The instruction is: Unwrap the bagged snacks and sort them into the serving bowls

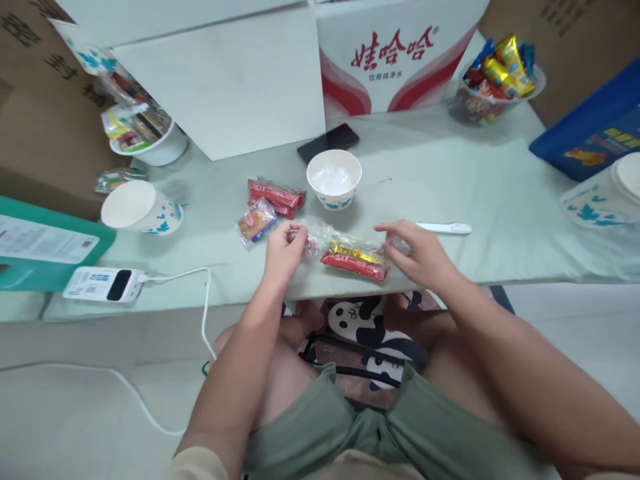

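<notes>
Pale green table (500, 200); cardboard boxes (30, 100) behind

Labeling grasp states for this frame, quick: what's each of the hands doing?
Left hand: closed, pinching one end of the clear snack bag.
Right hand: closed on the bag's other end.

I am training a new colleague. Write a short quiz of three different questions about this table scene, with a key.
1. True or false: the paper bowl beyond the hands stands upright.
2. Which lies nearest the right hand? A) black phone B) white plastic spoon C) power bank
3. What do both hands grip together?

Key
1. True.
2. B.
3. A clear plastic bag holding red and gold snack packets; the left hand pinches one end, the right hand the other.
</notes>
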{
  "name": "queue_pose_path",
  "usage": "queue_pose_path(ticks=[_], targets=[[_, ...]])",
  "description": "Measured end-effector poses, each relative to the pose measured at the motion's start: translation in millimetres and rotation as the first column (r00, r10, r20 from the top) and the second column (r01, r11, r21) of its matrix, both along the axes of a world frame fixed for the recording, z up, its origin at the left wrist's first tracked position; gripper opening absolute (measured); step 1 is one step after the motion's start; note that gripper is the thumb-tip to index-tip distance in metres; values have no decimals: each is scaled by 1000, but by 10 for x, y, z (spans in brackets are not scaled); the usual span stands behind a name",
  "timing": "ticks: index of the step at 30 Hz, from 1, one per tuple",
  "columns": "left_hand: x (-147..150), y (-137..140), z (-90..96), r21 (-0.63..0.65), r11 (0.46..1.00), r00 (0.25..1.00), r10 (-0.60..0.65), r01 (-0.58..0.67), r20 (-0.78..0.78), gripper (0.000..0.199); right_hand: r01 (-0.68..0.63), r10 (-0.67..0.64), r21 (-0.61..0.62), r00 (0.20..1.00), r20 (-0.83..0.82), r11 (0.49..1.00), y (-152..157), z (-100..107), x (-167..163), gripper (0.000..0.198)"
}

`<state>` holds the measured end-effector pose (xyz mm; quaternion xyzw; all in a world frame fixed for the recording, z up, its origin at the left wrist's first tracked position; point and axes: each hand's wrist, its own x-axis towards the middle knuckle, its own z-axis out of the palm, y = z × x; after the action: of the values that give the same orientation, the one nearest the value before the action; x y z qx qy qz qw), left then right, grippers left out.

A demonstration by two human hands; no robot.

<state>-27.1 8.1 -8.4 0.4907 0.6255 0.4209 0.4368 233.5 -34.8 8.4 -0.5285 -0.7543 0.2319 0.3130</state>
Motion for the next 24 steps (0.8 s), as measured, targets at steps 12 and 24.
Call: queue_pose_path(ticks=[12, 24], targets=[[-158, 15, 42, 501, 856, 872, 145, 126, -467, 9, 233, -252, 302, 968, 25, 925, -24, 93, 110, 28], [-131, -195, 157, 458, 719, 795, -217, 523, -567, 11, -283, 245, 38, 884, 398, 958, -46, 124, -257, 20]])
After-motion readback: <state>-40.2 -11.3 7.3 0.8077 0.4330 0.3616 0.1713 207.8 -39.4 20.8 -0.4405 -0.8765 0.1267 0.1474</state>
